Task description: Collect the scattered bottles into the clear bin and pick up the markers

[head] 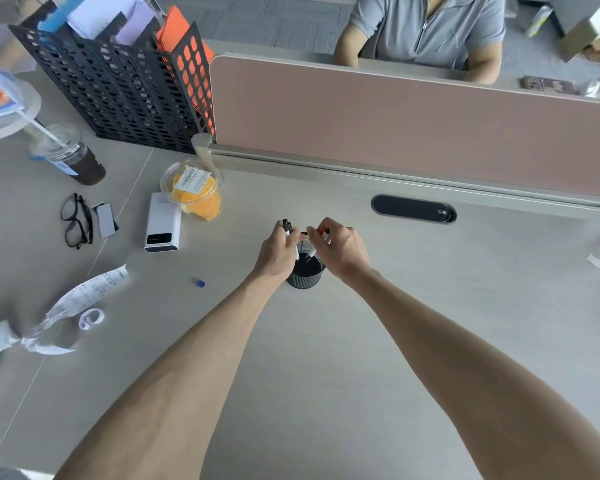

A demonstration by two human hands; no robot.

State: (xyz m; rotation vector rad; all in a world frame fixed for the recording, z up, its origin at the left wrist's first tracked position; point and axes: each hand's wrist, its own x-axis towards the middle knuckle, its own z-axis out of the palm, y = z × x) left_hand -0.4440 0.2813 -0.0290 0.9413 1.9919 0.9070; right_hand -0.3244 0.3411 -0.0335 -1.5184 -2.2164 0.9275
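At the middle of the desk (326, 358), a black mesh pen cup (305, 271) stands upright, and both hands meet over its mouth. The left hand (279, 252) is closed around a marker with a black cap (286, 227); the cap sticks up past the knuckles toward 12 o'clock while the white barrel angles down toward the cup. The right hand (340, 249) pinches a marker with a red cap (323, 232) between thumb and fingers, its white body slanting down into the cup's opening. The two hands are just beside each other, apart by a narrow gap above the cup.

At 9 o'clock from the cup, near it, a small blue cap (199, 282) lies on the desk. Farther toward 8 o'clock lie a crumpled clear plastic bag with printing (84, 299) and a loop of white tape (90, 318). Toward 10 o'clock sit a white power bank (163, 223), a clear tub of orange fruit (194, 192), a pair of black glasses (77, 220) and a small grey card (105, 220). Beyond them, a plastic cup of dark drink with a straw (71, 157) stands in front of a black perforated file rack (118, 88) holding orange, blue and white folders.

At 12 o'clock a pink partition (413, 126) runs along the desk's far edge, with a black oval cable port (413, 208) before it. Behind the partition sits a person in a grey shirt (430, 26). A scrap of white paper (594, 260) lies at 3 o'clock, well apart from the cup.
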